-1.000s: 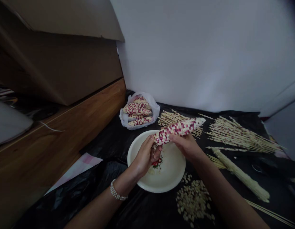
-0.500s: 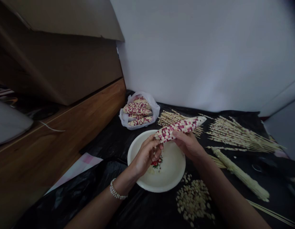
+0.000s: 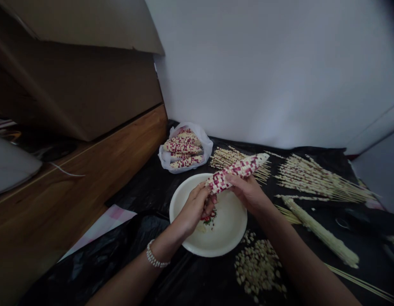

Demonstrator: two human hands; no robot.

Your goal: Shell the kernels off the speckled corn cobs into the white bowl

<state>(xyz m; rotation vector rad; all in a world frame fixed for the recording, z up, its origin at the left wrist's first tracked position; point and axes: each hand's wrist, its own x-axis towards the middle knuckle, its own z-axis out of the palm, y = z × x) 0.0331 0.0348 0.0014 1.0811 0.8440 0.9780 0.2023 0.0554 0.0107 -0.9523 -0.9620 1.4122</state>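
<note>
A red-and-cream ear of corn [image 3: 238, 170] is held over a white bowl [image 3: 229, 238], its pale tip pointing up to the right. My right hand [image 3: 248, 193] grips it from below with the thumb along its near side. The fingers of my left hand [image 3: 195, 208] are closed at the ear's lower left end; part of their grip is hidden. Under my left hand, something red and green with small loose bits lies in the bowl. Loose kernels [image 3: 259, 267] are heaped on the black sheet just right of the bowl.
Behind the bowl, a white plastic bag [image 3: 208, 144] holds several ears. Skewers threaded with kernels [image 3: 299, 174] lie in bunches at the back right. A stripped cob [image 3: 324, 233] and thin bare sticks [image 3: 359, 280] are at the right. A cardboard box [image 3: 98, 89] stands left.
The ear has shifted slightly left and its tip has come down a little. Both hands still hold it, the right hand having moved slightly left with it.
</note>
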